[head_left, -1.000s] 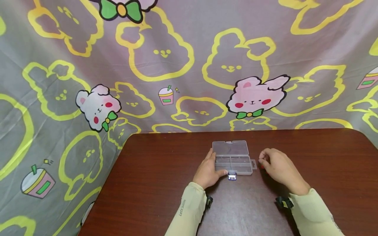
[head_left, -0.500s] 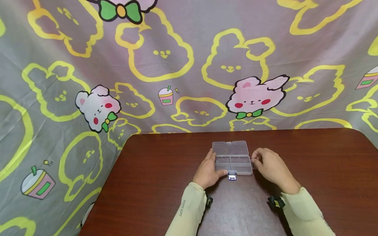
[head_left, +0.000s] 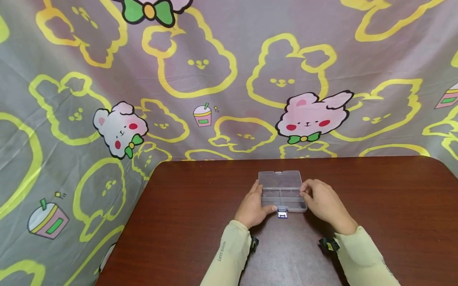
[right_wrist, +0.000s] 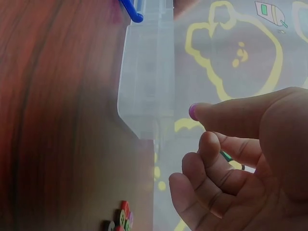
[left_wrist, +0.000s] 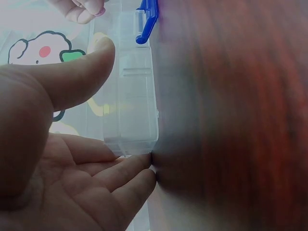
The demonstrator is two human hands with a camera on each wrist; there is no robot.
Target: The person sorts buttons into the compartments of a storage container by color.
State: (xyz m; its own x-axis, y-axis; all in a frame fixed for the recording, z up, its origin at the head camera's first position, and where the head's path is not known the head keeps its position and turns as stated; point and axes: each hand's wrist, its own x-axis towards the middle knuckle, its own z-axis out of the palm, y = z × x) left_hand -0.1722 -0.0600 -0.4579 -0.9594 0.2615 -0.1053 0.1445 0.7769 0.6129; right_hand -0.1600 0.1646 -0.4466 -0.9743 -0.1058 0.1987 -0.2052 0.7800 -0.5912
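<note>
Flanking box, hands angled inward, right pinching purple piece

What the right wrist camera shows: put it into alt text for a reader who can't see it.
A right hand holds a small purple piece at its thumb tip, near a clear plastic box with a blue latch. Small colourful button-like pieces lie on the reddish-brown table, before a cartoon-patterned cloth.

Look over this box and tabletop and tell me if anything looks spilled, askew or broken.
Nothing stands out as broken or askew. The clear box sits flat, lid open; the small coloured pieces on the table past its right end lie bunched together, so they hardly look spilled.
</note>
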